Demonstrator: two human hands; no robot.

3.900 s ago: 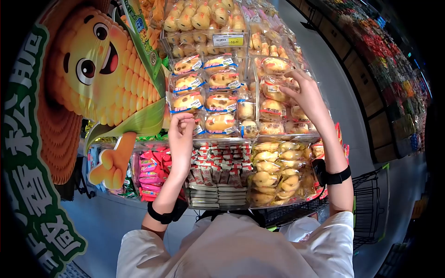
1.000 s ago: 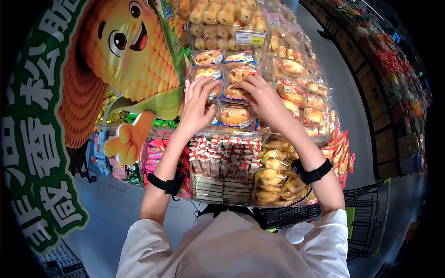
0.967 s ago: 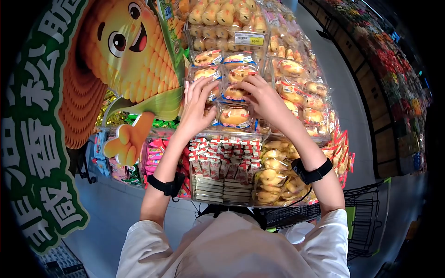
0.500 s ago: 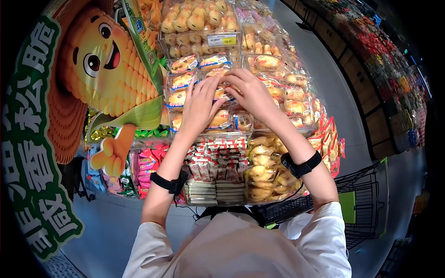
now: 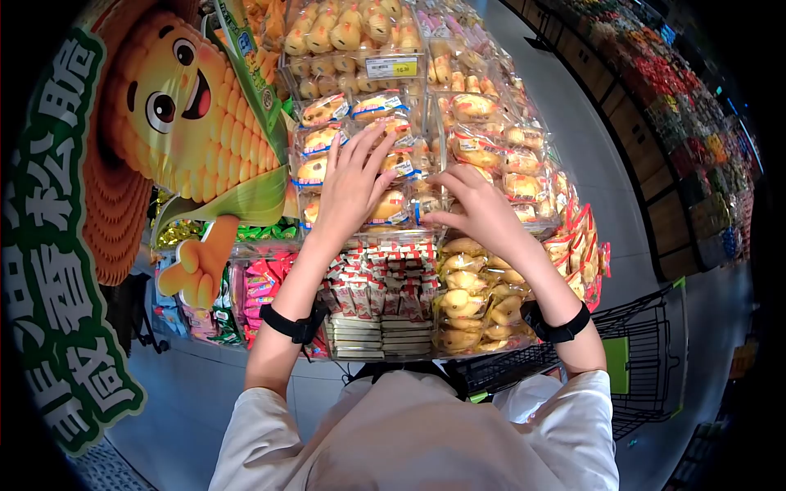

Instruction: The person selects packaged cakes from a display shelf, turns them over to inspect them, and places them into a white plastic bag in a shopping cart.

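Note:
My left hand [image 5: 352,186] lies over the middle bin of wrapped bread rolls, its fingers stretched out and a little spread. Under and around it are clear packets with blue and white labels, such as one wrapped roll [image 5: 386,206] beside the thumb. To the right, my right hand [image 5: 476,206] has thumb and forefinger apart, their tips at a small wrapped packet [image 5: 426,204] in the bin's front right corner. Part of that packet is hidden by the fingers.
A price tag [image 5: 391,67] hangs behind the bin. Red-and-white packets [image 5: 377,282] fill the front bin, with bagged yellow buns [image 5: 463,304] beside them. A corn-figure cutout [image 5: 196,114] rises at left. A shopping cart [image 5: 639,360] stands at right.
My right hand has drawn back toward me and right, away from the left hand, down to the bin's front right corner. My left hand stays almost in place.

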